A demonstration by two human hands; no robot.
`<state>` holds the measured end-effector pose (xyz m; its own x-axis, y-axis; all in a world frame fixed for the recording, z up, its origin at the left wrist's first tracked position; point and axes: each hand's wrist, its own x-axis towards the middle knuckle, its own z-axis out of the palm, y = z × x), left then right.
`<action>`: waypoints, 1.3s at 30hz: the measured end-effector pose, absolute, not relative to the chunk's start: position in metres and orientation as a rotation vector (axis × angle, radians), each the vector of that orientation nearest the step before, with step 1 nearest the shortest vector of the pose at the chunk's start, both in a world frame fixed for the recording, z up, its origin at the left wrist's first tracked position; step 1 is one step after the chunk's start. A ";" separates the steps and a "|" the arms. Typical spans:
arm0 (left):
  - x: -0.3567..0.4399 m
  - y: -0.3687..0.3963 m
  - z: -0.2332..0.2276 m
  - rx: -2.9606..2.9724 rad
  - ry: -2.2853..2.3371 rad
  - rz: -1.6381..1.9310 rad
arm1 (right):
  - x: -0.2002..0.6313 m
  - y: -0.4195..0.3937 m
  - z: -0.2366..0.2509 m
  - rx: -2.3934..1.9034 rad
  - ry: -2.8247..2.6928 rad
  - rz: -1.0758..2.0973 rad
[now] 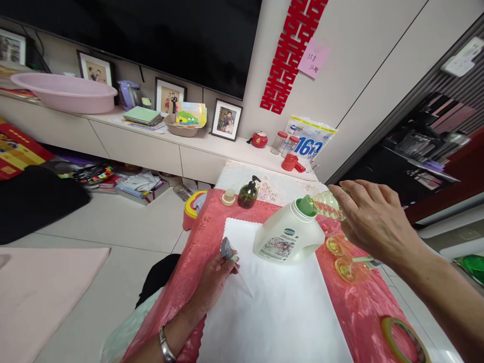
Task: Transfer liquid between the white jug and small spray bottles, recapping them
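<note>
My left hand [214, 280] holds a grey pump head [227, 249] with a thin clear tube trailing over the white cloth [272, 312]. My right hand [372, 217] grips a clear ribbed bottle [328, 204], tipped so its mouth meets the green spout of a white detergent jug [288, 235]. The jug stands on the far part of the white cloth, between my two hands.
The table has a red cloth [363, 297]. A dark green pump bottle [248, 194] and a small cap [228, 196] stand at its far edge. Two yellowish glass dishes [342, 259] lie right of the jug, a tape roll [403, 338] near right. A low sideboard [151, 136] lines the wall.
</note>
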<state>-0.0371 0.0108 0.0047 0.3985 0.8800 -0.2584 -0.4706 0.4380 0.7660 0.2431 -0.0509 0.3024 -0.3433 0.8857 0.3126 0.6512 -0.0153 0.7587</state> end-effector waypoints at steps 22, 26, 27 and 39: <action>-0.037 0.011 0.006 0.619 0.732 0.929 | 0.239 -0.050 0.308 1.562 1.930 1.282; -0.037 0.010 0.008 0.622 0.731 0.920 | 0.238 -0.050 0.310 1.541 1.923 1.301; -0.037 0.010 0.009 0.621 0.732 0.918 | 0.238 -0.050 0.310 1.538 1.920 1.301; -0.038 0.011 0.010 0.618 0.729 0.913 | 0.238 -0.046 0.312 1.511 1.892 1.286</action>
